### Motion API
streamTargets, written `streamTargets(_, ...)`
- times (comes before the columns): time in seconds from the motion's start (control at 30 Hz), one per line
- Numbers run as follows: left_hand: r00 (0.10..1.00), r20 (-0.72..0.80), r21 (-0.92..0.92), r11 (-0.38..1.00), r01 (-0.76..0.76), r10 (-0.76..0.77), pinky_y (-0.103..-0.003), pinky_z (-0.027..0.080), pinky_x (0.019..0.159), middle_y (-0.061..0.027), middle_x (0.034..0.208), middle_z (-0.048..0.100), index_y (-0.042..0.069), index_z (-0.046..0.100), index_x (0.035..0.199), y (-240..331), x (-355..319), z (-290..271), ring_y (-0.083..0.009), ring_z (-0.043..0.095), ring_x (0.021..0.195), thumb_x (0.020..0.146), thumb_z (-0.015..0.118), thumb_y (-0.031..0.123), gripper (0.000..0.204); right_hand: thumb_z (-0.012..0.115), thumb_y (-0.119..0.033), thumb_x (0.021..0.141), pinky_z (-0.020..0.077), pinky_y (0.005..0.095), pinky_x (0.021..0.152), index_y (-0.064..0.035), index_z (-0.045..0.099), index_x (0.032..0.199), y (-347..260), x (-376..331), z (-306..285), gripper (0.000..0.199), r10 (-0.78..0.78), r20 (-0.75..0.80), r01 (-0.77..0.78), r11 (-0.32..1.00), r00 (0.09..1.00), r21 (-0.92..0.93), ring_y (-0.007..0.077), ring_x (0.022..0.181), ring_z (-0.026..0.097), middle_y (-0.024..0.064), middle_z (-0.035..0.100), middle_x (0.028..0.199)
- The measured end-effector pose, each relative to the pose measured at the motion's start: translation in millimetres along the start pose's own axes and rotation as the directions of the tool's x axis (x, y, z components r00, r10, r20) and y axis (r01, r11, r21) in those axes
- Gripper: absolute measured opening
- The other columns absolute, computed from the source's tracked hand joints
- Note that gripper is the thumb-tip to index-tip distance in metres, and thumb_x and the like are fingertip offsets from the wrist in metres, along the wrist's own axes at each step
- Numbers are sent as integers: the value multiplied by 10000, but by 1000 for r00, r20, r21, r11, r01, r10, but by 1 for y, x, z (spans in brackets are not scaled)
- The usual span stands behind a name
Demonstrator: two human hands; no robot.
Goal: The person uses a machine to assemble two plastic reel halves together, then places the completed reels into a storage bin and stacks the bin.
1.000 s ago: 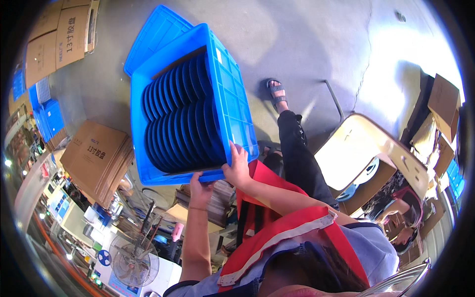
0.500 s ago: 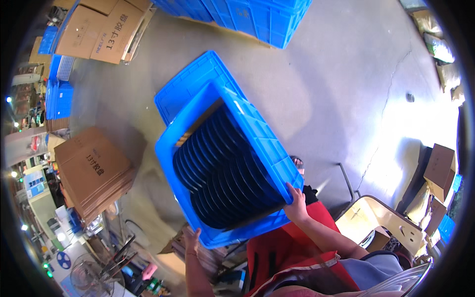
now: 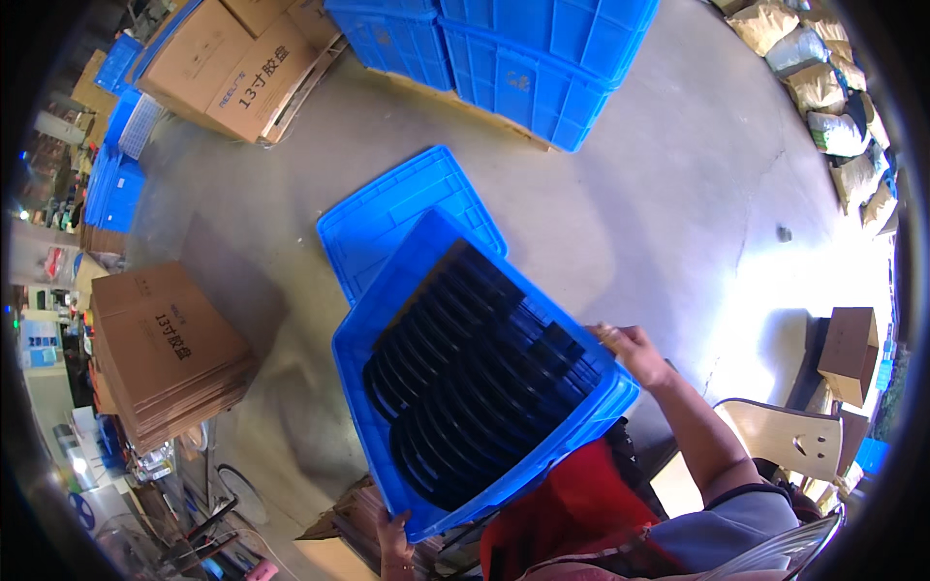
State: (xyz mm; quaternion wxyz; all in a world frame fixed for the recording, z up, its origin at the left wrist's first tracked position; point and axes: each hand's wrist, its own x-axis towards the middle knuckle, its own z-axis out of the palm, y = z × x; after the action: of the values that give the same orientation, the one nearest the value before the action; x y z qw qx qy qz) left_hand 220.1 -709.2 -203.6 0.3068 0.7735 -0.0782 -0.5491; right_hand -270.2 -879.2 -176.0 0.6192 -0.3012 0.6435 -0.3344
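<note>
Blue plastic crate (image 3: 407,320), held up off the floor and tilted, in front of the person's torso. Inside: two rows of thin black discs (image 3: 465,378) standing on edge, packed close together, filling most of the crate.

Right hand (image 3: 630,347) at the crate's right rim, fingers closed over the edge; grip clamped on the crate. Left hand (image 3: 395,547) under the crate's lower corner, fingers partly hidden by the rim; it presses against the crate from below, and the grip seems closed on that corner, though the fingertips are out of sight.

Just behind the crate, flat on the concrete floor (image 3: 678,194): a blue lid (image 3: 397,208) of like colour, partly covered by the held crate.

Further out: stacked blue crates (image 3: 523,58) at the top, on a low pallet. Cardboard boxes (image 3: 232,58) upper left; a pile of flattened cartons (image 3: 165,349) at left. Filled sacks (image 3: 833,87) along the upper right edge. A wooden chair (image 3: 785,436) and a small brown box (image 3: 851,349) at right.
</note>
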Motion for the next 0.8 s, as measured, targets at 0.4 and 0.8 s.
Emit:
streamTargets(0.4, 991, -126, 20, 999, -39, 41, -344, 530, 748, -104, 938, 627, 32, 563, 1002, 70, 29, -2, -236, 608, 810, 644, 515, -76, 377, 424, -449, 980, 346, 383, 1072, -48, 342, 1435, 428, 135, -60, 612, 584, -98, -517, 774, 806, 365, 264, 1268, 455, 152, 478, 1373)
streamTargets(0.8, 969, 78, 475, 846, -243, 234, -285, 497, 619, -87, 933, 598, 12, 482, 1189, 205, -68, 110, -172, 590, 759, 787, 469, 7, 403, 422, -445, 980, 356, 380, 1064, -50, 344, 1433, 325, 100, -10, 606, 440, -252, -213, 766, 862, 607, 261, 1259, 463, 149, 481, 1370)
